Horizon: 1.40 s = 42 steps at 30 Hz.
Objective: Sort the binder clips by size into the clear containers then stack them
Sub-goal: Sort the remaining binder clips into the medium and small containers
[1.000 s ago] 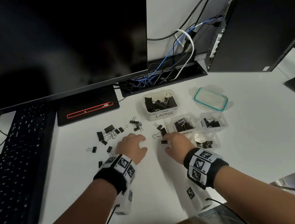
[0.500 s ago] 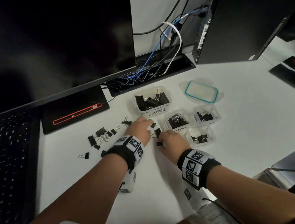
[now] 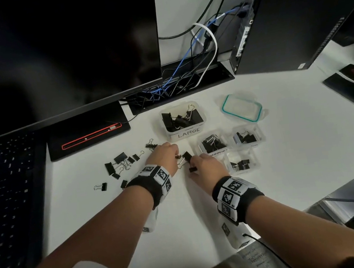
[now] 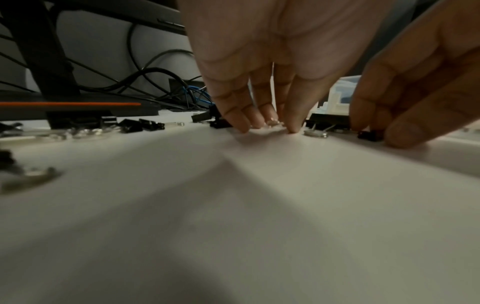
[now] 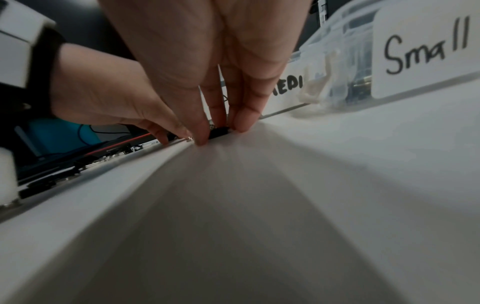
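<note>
"LARGE" on the biggest container (image 3: 185, 132); "Small" on a near container (image 5: 426, 51); partial "EDI" beside it.

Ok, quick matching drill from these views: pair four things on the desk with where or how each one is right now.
Things:
1. LARGE container
2. teal-rimmed lid
3. Small container
4. right hand

States:
a. lying beside the containers, on none of them
b. fingertips pinching a small black clip
c. nearest the person, beside the right hand
d. farthest back, holding the biggest clips

Pairs: 1-d, 2-a, 3-c, 4-b
</note>
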Each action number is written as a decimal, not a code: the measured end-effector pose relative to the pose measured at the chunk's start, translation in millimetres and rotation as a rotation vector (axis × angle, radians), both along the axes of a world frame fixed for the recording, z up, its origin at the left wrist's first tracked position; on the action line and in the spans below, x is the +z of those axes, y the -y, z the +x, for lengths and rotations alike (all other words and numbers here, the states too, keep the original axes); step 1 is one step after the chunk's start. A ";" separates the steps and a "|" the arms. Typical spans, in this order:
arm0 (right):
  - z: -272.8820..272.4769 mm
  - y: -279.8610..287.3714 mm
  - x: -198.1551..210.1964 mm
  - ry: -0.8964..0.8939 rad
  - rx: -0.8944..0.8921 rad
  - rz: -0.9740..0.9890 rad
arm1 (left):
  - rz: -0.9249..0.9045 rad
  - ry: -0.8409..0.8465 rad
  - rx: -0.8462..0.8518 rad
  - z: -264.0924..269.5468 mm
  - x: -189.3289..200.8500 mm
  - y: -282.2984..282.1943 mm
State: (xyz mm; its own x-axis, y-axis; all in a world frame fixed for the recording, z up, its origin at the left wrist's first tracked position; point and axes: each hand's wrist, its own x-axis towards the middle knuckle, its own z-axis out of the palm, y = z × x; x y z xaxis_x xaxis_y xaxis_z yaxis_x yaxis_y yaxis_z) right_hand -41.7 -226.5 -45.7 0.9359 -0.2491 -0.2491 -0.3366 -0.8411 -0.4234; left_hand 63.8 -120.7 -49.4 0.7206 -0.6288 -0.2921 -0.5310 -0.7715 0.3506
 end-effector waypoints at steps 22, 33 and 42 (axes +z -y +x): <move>-0.9 -1.6 -3.1 -0.025 -0.077 0.012 | -0.150 -0.121 0.113 -28.4 0.2 -23.2; -12.1 2.8 -2.9 -0.026 0.013 0.053 | -0.119 -0.127 0.122 -28.0 -7.2 -29.1; -13.3 7.0 -3.1 -0.021 0.050 0.077 | -0.172 -0.157 0.073 -38.1 -5.1 -29.7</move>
